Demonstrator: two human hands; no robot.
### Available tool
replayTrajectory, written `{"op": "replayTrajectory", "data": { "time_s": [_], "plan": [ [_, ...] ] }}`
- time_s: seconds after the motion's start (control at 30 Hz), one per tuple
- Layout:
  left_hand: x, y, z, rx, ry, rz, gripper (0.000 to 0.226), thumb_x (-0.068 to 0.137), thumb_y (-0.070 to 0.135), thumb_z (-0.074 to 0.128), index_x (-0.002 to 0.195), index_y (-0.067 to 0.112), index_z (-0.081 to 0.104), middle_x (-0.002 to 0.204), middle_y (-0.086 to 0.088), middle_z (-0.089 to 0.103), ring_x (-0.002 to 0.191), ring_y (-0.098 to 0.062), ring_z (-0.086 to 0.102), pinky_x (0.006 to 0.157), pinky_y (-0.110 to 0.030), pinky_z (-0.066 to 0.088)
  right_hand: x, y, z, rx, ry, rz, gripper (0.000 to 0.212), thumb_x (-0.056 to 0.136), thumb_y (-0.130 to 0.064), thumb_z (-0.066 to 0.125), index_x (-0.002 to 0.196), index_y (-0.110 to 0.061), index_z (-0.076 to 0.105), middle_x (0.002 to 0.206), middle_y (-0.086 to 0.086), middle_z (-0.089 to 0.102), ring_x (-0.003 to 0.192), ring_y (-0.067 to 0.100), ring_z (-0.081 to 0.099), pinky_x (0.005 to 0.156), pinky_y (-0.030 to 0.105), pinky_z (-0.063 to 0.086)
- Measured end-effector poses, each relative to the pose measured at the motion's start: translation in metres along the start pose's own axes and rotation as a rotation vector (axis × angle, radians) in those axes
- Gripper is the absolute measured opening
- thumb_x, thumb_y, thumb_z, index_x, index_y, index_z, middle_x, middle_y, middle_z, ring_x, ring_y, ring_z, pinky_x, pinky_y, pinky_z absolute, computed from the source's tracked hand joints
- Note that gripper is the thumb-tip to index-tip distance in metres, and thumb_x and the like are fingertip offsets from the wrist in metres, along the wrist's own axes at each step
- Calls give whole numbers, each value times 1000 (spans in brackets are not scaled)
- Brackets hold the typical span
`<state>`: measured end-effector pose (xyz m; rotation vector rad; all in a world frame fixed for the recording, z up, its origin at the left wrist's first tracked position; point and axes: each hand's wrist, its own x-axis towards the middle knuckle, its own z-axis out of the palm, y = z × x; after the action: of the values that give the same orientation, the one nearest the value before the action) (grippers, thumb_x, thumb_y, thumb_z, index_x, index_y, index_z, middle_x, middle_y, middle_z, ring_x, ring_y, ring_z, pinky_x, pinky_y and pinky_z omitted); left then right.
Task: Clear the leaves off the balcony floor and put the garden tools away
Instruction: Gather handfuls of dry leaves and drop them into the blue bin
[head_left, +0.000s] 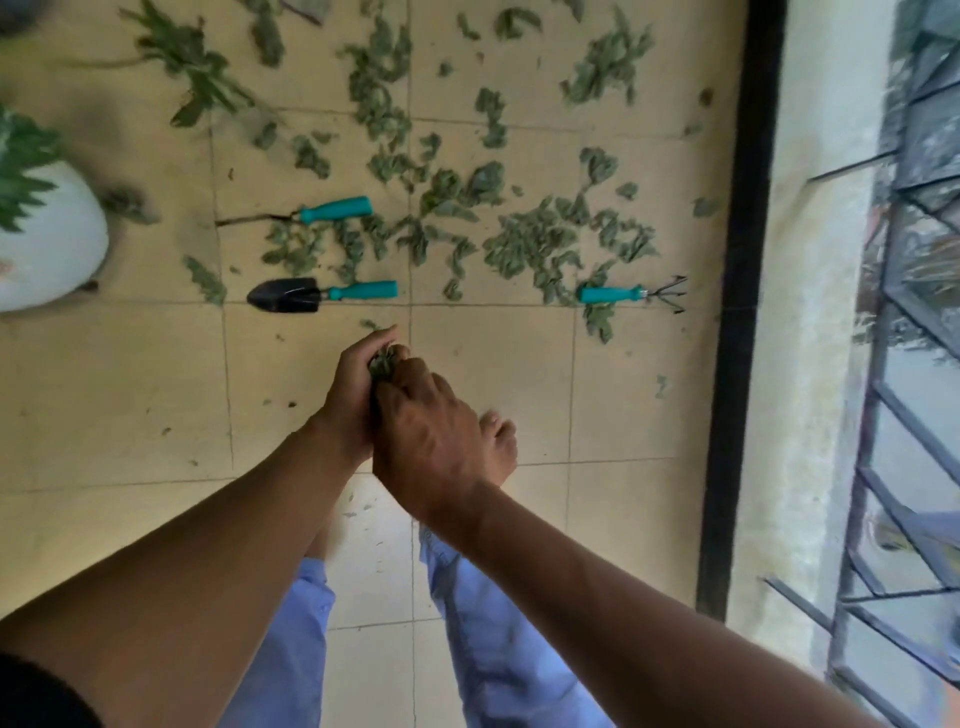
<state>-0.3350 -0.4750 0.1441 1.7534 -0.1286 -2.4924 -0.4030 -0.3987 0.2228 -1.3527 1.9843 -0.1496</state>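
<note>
Left hand (353, 395) and right hand (431, 436) pressed together, fingers (415, 371) closed on small bunch of leaves (383, 362) squeezed between both. Just past fingertips, on tiled floor (130, 395): black trowel (322, 294) with teal handle. Farther past it, second teal-handled tool (332, 209), thin, tip hard to tell. Right of fingers: small rake (634, 293) with teal handle. Loose leaves on floor (540, 244) spread beyond tools. White pot (47, 239) far left of fingers. Railing (893, 415) far right.

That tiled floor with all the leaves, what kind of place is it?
Probably a home balcony: a metal railing runs along the edge, a white plant pot stands on the tiles, and teal-handled garden tools like the trowel lie among leaves.
</note>
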Motion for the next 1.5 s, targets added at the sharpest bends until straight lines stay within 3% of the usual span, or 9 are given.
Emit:
{"op": "replayTrajectory", "data": {
  "time_s": [0.3, 0.47, 0.57, 0.7, 1.0, 1.17, 1.3, 1.4, 1.5],
  "plan": [
    [4, -2, 72, 30, 21, -35, 35, 93, 42, 65, 67, 20, 57, 63, 1, 52, 60, -16, 56, 63, -25, 50, -7, 53, -51, 188, 280, -12, 25, 75, -14, 62, 98, -19, 69, 98, 1, 63, 77, 24, 60, 55, 31, 42],
    [14, 2, 99, -131, -101, -141, 32, 92, 35, 64, 70, 20, 46, 64, 2, 45, 47, -8, 44, 36, -15, 30, 5, 105, -60, 532, 497, 309, 39, 68, -13, 49, 98, -20, 72, 96, 0, 69, 83, 23, 65, 72, 37, 53],
    [28, 4, 107, -123, -99, -179, 32, 90, 34, 64, 68, 20, 46, 66, 3, 44, 49, -8, 43, 35, -16, 28, 11, 143, -53, 541, 382, 492, 43, 65, -13, 46, 99, -21, 72, 99, -3, 72, 89, 21, 66, 79, 36, 53],
    [40, 9, 122, -80, -57, -204, 29, 88, 33, 66, 71, 21, 46, 66, 3, 45, 50, -8, 42, 36, -15, 26, 6, 181, -48, 520, 220, 604, 32, 81, -7, 56, 103, -21, 72, 103, -5, 74, 93, 18, 66, 79, 30, 52],
    [33, 2, 168, 59, 15, -294, 31, 90, 31, 65, 64, 22, 51, 66, 2, 45, 50, -9, 42, 35, -15, 25, -20, 226, -51, 545, 137, 758, 28, 86, -15, 57, 110, -24, 70, 102, -3, 72, 89, 19, 66, 72, 29, 46],
    [65, -29, 187, 64, 18, -345, 34, 92, 30, 62, 62, 21, 50, 66, 2, 45, 49, -9, 43, 36, -14, 23, -32, 307, -24, 457, 134, 866, 27, 92, -27, 62, 115, -16, 72, 110, 6, 76, 100, 29, 70, 84, 34, 53],
    [120, -62, 193, 64, 27, -355, 36, 94, 31, 59, 61, 20, 50, 67, 1, 45, 50, -9, 43, 37, -14, 22, -42, 392, 17, 402, 80, 963, 34, 91, -19, 63, 124, -8, 67, 124, 15, 69, 116, 36, 63, 99, 39, 49],
    [162, -89, 193, 92, 49, -369, 34, 95, 32, 58, 65, 17, 50, 67, 1, 45, 50, -9, 43, 36, -15, 23, -40, 452, 43, 398, 118, 1000, 42, 88, -15, 63, 129, -14, 58, 127, 17, 62, 114, 36, 61, 98, 41, 51],
    [191, -112, 188, 122, 66, -388, 35, 96, 32, 57, 66, 16, 49, 67, 1, 45, 50, -9, 42, 35, -15, 24, -35, 492, 57, 280, 82, 863, 51, 87, -9, 62, 133, -26, 49, 137, 10, 53, 117, 31, 58, 96, 39, 52]
  ]
}}
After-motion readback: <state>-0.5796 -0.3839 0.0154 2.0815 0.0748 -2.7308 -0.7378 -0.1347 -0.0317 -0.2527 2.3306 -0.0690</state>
